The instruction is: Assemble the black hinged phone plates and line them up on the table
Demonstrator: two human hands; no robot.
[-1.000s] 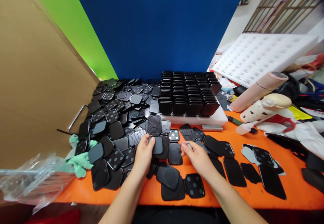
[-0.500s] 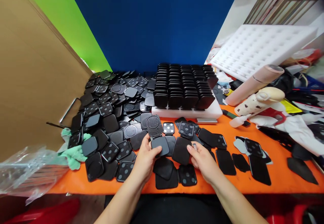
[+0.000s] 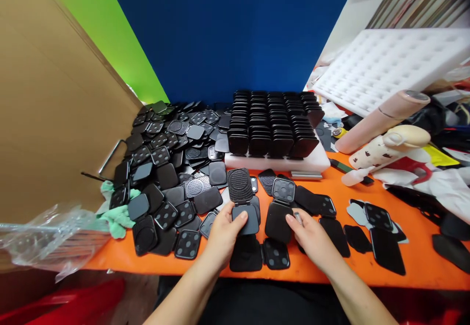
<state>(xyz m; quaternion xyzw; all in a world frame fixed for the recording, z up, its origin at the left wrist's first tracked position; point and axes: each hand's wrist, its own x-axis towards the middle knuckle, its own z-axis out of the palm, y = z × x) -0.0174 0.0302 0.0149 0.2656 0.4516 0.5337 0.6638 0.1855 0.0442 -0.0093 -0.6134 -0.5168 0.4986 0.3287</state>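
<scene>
My left hand (image 3: 223, 234) pinches an opened hinged flat case, thumb on its smooth grey panel (image 3: 245, 220). The other half of that case, a black panel with ribbed rings (image 3: 240, 186), points away from me. To its right, my right hand (image 3: 312, 232) grips the edge of a second opened case by its plain black panel (image 3: 278, 222). Beyond the hinge lies that case's panel with round grey dots (image 3: 283, 189). A small silvery piece (image 3: 298, 217) shows between my right fingers; its kind is unclear. Below both hands lies another opened dotted case (image 3: 276, 254).
Loose black cases (image 3: 167, 174) pile up on the left of the orange table (image 3: 319, 271). Rows of upright black panels (image 3: 271, 124) fill a white foam block (image 3: 235, 161) behind. A pink cylinder (image 3: 382, 122), a green cloth (image 3: 116, 217) and a plastic bag (image 3: 55, 242) lie around.
The view has shifted slightly. Both cases have moved a little to the right with my hands. The right one now sits straighter, and its hinge shows.
</scene>
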